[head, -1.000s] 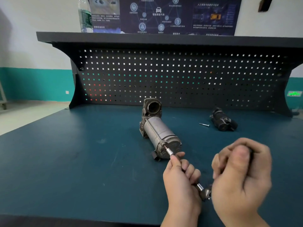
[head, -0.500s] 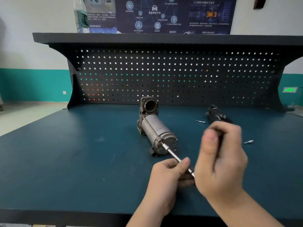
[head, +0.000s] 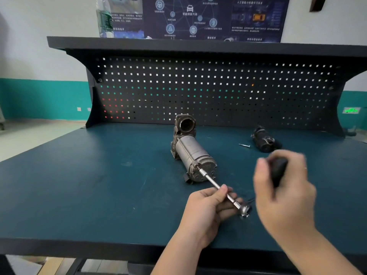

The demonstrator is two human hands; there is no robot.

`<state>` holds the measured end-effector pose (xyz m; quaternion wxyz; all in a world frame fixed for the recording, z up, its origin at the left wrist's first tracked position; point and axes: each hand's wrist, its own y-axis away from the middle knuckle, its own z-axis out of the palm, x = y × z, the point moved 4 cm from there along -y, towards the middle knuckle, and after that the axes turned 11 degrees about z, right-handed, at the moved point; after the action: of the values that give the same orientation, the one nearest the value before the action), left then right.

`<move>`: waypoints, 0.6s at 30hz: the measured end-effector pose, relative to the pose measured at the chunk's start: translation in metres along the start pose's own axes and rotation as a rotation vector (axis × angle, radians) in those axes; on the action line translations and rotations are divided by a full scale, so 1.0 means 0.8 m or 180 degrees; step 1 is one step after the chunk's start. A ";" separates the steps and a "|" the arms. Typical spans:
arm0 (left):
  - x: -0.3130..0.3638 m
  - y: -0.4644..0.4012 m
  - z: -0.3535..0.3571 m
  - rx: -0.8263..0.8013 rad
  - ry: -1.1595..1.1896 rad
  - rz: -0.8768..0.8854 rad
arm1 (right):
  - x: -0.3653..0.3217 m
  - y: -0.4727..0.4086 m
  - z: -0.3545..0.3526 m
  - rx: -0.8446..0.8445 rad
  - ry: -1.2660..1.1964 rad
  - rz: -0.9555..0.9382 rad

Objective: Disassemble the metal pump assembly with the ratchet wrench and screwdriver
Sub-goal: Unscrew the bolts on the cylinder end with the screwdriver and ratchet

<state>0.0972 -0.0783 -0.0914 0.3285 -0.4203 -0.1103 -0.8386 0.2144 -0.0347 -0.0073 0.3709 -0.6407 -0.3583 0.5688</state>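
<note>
A: What's at the far left?

B: A water bottle (head: 104,18) on the shelf (head: 178,44) above the pegboard (head: 218,90), its top cut off by the frame edge. Below, the dark blue surface (head: 79,185).

A: And the pump assembly (head: 191,151)?

B: It lies mid-surface, open port toward the pegboard, end cap facing the person. The extension bar (head: 214,182) of the ratchet wrench (head: 243,210) meets a fastener on that cap; the fastener itself is too small to make out.

A: The left hand (head: 206,213)?

B: Fingers curled round the bar, thumb on top, just short of the ratchet head.

A: The right hand (head: 284,193)?

B: Blurred, fist wrapped around the wrench's black handle, which it mostly hides.

A: Beyond it?

B: A loose screw (head: 244,145) and, just beside it, a dark removed part (head: 264,140), indistinct. The poster (head: 198,16) text is unreadable.
</note>
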 end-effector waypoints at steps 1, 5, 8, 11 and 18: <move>0.000 0.001 0.001 -0.0009 0.0012 -0.0006 | -0.015 0.011 0.004 0.0008 0.0079 -0.0544; 0.001 0.002 0.000 0.0076 0.0010 -0.0020 | -0.008 0.026 0.011 0.0232 -0.0259 -0.0280; 0.004 0.002 -0.002 0.0133 0.0026 -0.0088 | 0.057 0.012 0.017 0.0504 -0.0677 0.1841; 0.004 0.004 -0.003 0.0118 0.0057 -0.0106 | 0.109 0.030 0.032 0.0321 -0.1115 0.3776; 0.005 0.005 0.001 0.0040 -0.0257 0.0064 | -0.032 0.025 0.022 0.0005 -0.0043 -0.1030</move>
<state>0.0987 -0.0827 -0.0885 0.3348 -0.4528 -0.1246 -0.8169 0.1953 -0.0656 -0.0144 0.4558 -0.5706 -0.4588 0.5062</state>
